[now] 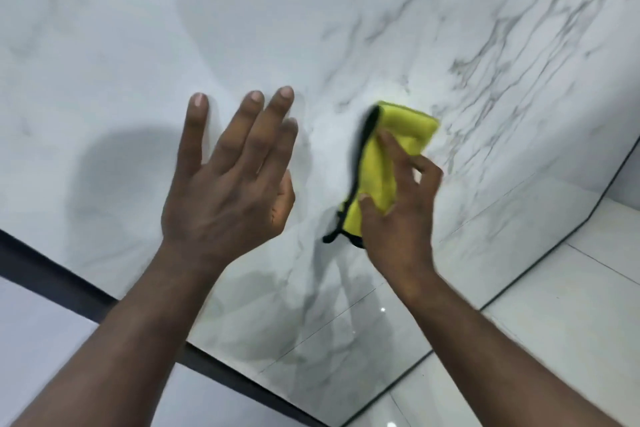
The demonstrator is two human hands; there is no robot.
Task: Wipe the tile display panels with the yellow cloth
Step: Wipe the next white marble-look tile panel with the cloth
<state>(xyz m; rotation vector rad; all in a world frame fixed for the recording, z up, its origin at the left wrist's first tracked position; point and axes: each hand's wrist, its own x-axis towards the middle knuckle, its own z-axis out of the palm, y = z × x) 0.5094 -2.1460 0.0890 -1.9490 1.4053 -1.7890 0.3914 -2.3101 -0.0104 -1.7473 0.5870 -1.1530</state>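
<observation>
Floor tiles (571,315) and dark frame (45,270) flank marble panel (242,28) behind yellow cloth (377,170).

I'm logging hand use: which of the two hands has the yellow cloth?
The right hand: its thumb and fingers grip the folded yellow cloth at the marble panel. The left hand is spread open with straight fingers and holds nothing.

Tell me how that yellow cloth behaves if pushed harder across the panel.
Likely floppy: the yellow cloth is folded and droops below the right hand. Probably light: a loose grip holds it. May slide easily; the tile panel looks glossy.
</observation>
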